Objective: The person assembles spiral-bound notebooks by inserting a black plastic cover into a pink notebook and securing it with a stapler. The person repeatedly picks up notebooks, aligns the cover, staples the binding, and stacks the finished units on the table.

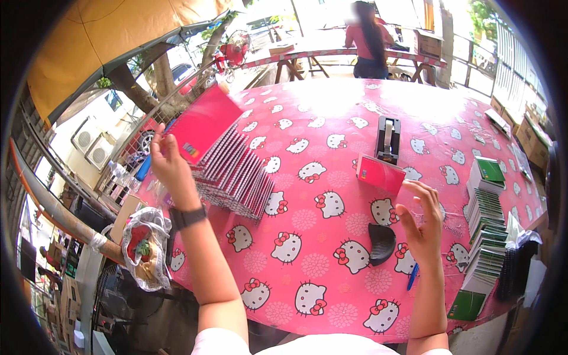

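Note:
My left hand [167, 160], with a dark band on its wrist, pinches the left edge of a red notebook [208, 124]. That notebook is tilted over a tall stack of red spiral notebooks [234, 180], whose wire bindings face me. On the right, my right hand [423, 222] is raised with its fingers apart, holding nothing. Its fingertips are close to the corner of another red notebook [380, 175]; whether they touch is unclear. This notebook lies just in front of a black tape dispenser [388, 139]. Nearer me are a black ribbed curved piece [381, 244] and a blue pen [412, 277].
A pink patterned cloth [319, 254] covers the table. Stacked green notebooks [488, 219] line its right side. A plastic bag [145, 248] hangs by the left edge. A person [370, 41] stands at another table beyond, and cardboard boxes [532, 139] are at far right.

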Demonstrator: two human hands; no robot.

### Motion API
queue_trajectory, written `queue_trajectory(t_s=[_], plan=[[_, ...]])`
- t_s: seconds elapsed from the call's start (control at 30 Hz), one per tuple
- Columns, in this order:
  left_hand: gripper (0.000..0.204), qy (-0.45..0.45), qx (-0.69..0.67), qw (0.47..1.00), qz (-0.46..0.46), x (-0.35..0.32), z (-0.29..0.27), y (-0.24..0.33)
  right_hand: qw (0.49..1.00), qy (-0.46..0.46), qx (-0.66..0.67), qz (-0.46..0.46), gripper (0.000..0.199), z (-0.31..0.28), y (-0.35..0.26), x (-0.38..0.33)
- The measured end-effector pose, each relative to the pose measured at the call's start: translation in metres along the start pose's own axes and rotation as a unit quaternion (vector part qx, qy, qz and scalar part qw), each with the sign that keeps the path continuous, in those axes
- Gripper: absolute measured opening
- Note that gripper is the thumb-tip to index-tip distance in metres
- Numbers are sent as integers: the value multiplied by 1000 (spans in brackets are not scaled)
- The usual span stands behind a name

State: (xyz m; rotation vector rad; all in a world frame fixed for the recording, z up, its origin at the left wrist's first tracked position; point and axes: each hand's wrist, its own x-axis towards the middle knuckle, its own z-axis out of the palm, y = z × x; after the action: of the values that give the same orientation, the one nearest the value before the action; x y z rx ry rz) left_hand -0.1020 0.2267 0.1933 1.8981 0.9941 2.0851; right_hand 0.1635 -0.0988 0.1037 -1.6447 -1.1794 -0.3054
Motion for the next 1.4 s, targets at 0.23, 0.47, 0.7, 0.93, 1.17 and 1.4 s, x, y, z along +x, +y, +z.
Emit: queue_trajectory(t_s=[0.23, 0.47, 0.7, 0.93, 1.17, 1.4], plan=[[21, 27, 346, 928, 136, 3, -15, -27, 992, -45, -2, 118, 28, 33, 68, -5], [31, -326, 236, 889, 219, -6, -7, 9, 982, -35, -22, 187, 31, 37, 111, -10], [51, -303, 450, 812, 215, -5, 4, -6, 957, 67, -27, 281, 73, 66, 169, 9], [53, -308, 452, 815, 193, 2, 12, -11, 955, 17, 48, 291, 39, 83, 208, 17], [56, -243, 167, 923, 247, -65, 19, 39, 970, -2, 85, 230, 10, 79, 156, 11], [67, -464, -307, 802, -219, -232, 36, 57, 957, -87, 222, 166, 11, 40, 29, -51]])
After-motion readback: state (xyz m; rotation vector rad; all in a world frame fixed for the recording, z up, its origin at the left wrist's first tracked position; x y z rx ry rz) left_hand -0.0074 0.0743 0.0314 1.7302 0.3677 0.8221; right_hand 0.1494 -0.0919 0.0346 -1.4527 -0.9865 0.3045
